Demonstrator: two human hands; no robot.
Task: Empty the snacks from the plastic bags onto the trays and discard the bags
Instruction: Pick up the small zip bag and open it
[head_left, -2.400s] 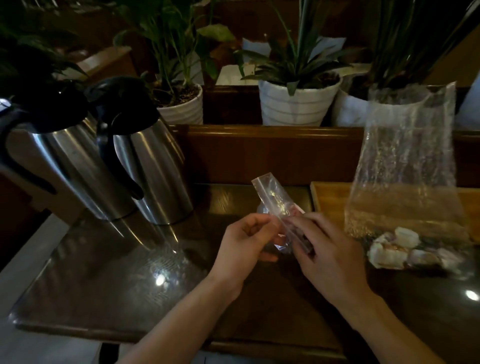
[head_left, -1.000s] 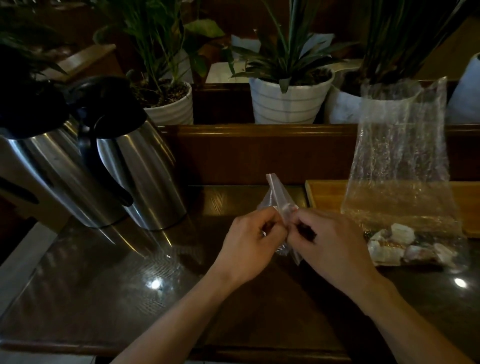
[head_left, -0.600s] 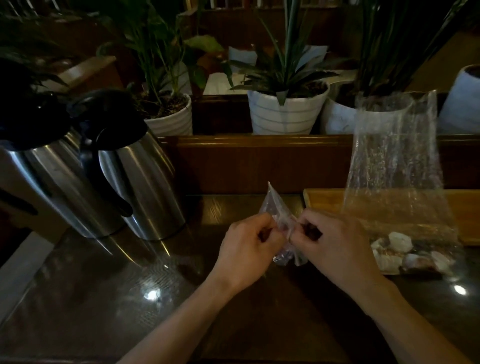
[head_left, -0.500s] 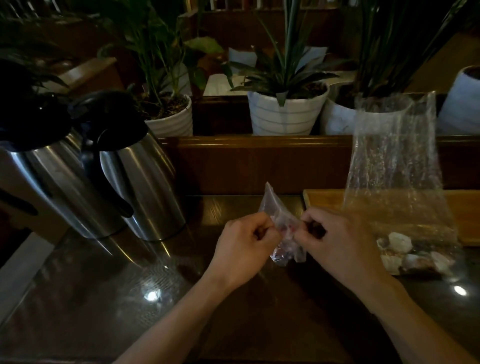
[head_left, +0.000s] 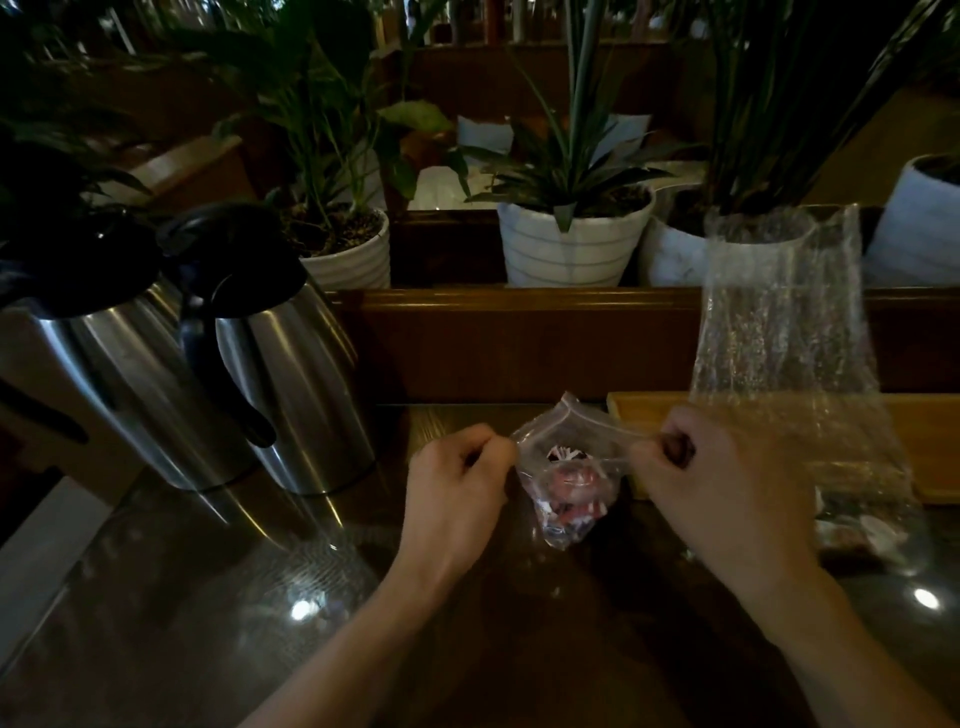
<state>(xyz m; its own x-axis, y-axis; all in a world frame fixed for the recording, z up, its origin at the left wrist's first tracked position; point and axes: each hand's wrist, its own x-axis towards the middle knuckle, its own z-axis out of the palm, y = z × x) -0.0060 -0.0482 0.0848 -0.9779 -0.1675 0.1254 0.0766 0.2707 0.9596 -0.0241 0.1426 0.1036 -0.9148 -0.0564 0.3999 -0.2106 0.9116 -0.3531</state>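
Note:
A small clear zip bag (head_left: 569, 480) hangs just above the dark table, its mouth pulled wide. Red and white wrapped snacks (head_left: 571, 486) show inside it. My left hand (head_left: 457, 499) pinches the bag's left lip and my right hand (head_left: 711, 493) pinches the right lip. A tall clear plastic bag (head_left: 784, 343) stands upright at the right with pale wrapped snacks (head_left: 857, 535) at its bottom. Behind it lies a wooden tray (head_left: 930, 447), partly hidden by that bag and my right hand.
Two steel thermos jugs (head_left: 280, 374) with black handles stand at the left of the glossy dark table (head_left: 363, 623). A wooden ledge (head_left: 519, 332) runs along the back, with white potted plants (head_left: 566, 244) behind it.
My hands have moved apart and the small bag's mouth has opened, showing the snacks inside. The camera view has tipped down slightly.

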